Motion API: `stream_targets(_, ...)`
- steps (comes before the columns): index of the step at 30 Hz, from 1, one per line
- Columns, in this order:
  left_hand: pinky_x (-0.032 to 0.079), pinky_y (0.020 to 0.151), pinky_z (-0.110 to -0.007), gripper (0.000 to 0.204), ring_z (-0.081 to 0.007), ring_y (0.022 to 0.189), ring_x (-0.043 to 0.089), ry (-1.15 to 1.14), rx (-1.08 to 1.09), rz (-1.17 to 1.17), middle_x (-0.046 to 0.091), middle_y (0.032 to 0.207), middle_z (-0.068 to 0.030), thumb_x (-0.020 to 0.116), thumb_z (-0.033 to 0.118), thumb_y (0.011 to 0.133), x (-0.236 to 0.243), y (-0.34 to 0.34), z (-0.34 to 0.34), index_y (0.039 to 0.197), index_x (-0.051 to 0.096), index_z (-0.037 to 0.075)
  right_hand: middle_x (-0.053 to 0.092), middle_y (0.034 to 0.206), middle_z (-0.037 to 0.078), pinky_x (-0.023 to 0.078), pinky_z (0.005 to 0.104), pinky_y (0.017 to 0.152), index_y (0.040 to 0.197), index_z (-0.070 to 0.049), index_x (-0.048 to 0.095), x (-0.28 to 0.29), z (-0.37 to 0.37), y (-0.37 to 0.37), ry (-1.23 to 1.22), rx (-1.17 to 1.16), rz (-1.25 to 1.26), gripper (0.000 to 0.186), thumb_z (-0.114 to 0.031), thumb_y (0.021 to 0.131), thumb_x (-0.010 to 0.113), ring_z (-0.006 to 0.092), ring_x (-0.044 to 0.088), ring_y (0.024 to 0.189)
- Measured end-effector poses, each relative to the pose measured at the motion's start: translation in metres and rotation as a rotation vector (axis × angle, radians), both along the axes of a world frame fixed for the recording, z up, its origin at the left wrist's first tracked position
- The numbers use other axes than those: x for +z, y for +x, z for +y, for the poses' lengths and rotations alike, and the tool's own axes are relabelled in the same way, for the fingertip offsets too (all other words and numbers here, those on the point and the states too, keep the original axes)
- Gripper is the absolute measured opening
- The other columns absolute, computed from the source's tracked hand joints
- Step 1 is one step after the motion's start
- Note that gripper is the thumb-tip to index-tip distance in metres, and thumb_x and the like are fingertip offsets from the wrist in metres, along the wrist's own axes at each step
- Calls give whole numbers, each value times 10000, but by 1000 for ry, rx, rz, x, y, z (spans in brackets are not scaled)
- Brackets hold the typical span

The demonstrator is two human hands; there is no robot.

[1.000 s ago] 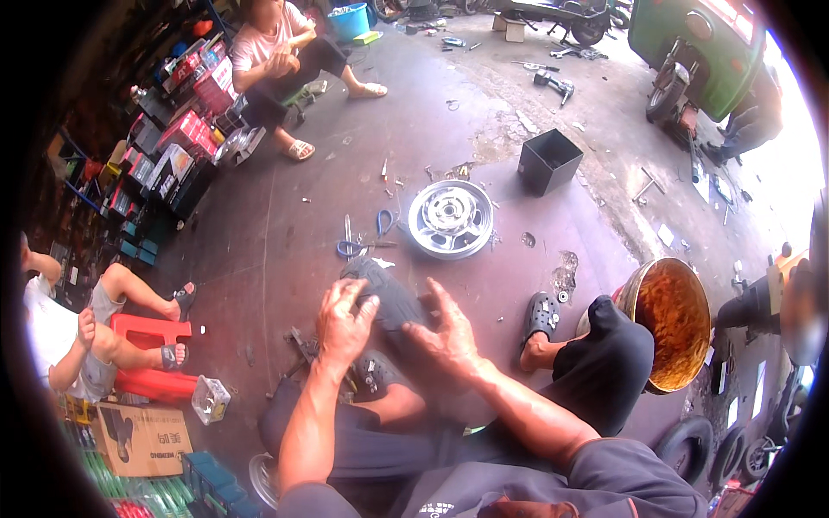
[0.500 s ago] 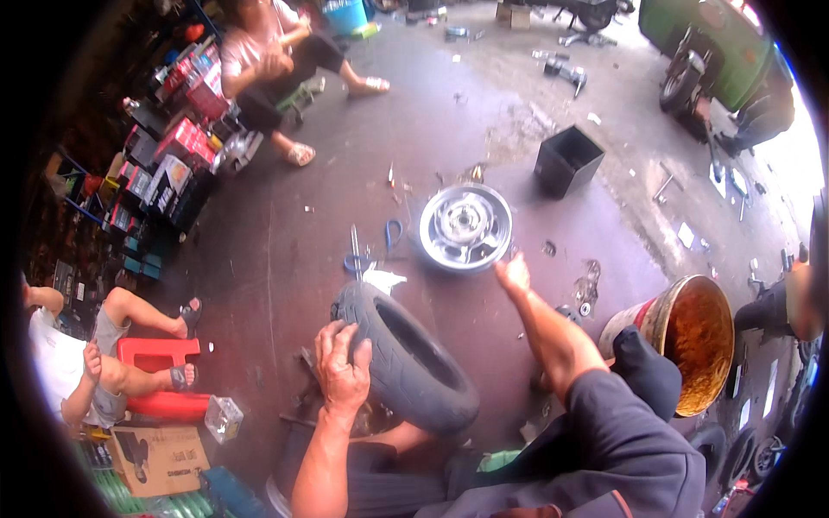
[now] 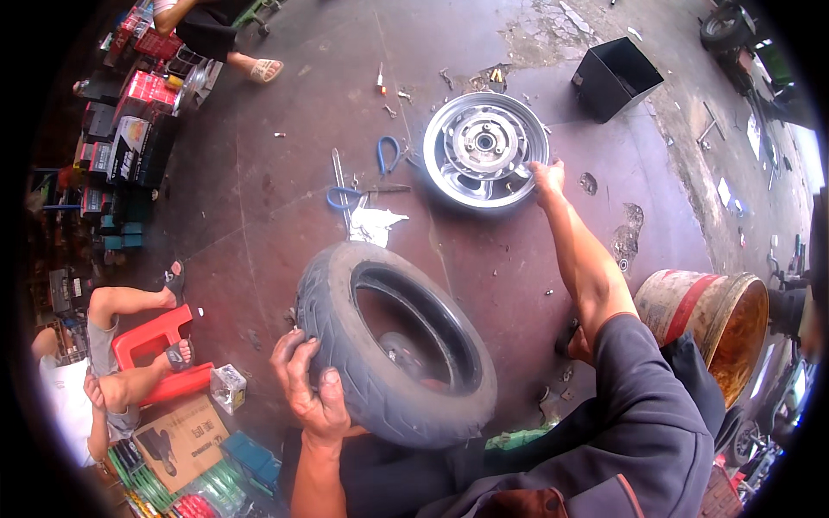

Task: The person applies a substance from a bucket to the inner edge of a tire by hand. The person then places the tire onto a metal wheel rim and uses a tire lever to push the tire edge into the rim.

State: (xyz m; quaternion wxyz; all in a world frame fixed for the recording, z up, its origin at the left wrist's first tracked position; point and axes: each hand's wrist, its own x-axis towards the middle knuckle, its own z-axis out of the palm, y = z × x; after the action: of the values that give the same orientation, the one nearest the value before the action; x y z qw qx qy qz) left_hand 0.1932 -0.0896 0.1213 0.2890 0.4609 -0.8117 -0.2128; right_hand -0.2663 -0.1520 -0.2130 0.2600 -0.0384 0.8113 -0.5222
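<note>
My left hand (image 3: 311, 388) grips the tread of a black tire (image 3: 324, 302) at its near left side, thumb and fingers apart against the rubber. The tire tilts in front of my legs, and its round opening shows. My right hand (image 3: 546, 180) reaches forward and holds the near right edge of a silver wheel rim (image 3: 445, 173), with the thumb over its lip. Part of its grip is hidden. Between tire and rim lie a white rag (image 3: 376, 226), a long metal bar (image 3: 338, 168) and blue-handled tools (image 3: 389, 155).
A black square bin (image 3: 609, 82) stands beyond the rim on the right. Nearer, a rusty bucket (image 3: 682, 302) lies beside my right arm. At left, a seated person's legs (image 3: 129, 302) are beside a red stool (image 3: 155, 337) and a cardboard box (image 3: 186, 436). Battery boxes (image 3: 129, 142) line the far left.
The tire has swung so its opening shows more broadly, and my left hand has shifted lower on its tread. My right hand holds the rim's edge more closely. The view has shifted too.
</note>
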Motion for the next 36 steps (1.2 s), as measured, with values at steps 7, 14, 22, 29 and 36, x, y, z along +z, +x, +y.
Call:
stream_targets(7, 379, 1008, -461, 350, -360, 1171, 468, -16, 9, -39, 511, 1208, -205, 581, 148, 843, -1, -6, -4, 1152, 574, -16, 551, 1195, 247, 495, 374, 861, 1503, 7, 110, 60, -13, 10, -69, 146, 26, 1038, -108, 668, 714, 280, 592, 1012)
stream_targets(14, 400, 964, -464, 330, -394, 1101, 497, -175, 1, -38, 539, 1147, -214, 670, 148, 816, 5, -20, 2, 1108, 599, 11, 474, 1336, 239, 390, 392, 1060, 1482, -101, 283, 221, -4, 80, 13, 403, 659, 935, -119, 638, 686, 380, 458, 1263)
stream_targets(22, 435, 919, -446, 305, -373, 1066, 514, -270, -29, -20, 557, 1126, -177, 673, 151, 831, 10, -14, 23, 1100, 602, 25, 491, 1318, 239, 420, 451, 1016, 1493, -156, 253, 247, 129, 152, 152, 615, 826, 877, -36, 716, 642, 394, 483, 1210)
stream_targets(29, 445, 904, -455, 305, -380, 1056, 512, -302, -17, -68, 556, 1120, -181, 661, 197, 857, 7, -6, 51, 1108, 596, 36, 525, 1201, 233, 464, 470, 910, 1481, -39, 225, 236, 194, 168, 175, 737, 864, 879, -47, 702, 634, 402, 516, 1085)
stream_targets(36, 429, 924, -441, 271, -361, 1044, 522, -329, 1, -9, 565, 1090, -166, 630, 182, 860, 12, -5, 73, 1084, 596, 34, 516, 1206, 228, 455, 454, 915, 1474, -12, 229, 224, 220, 166, 114, 686, 955, 904, -40, 669, 639, 399, 507, 1081)
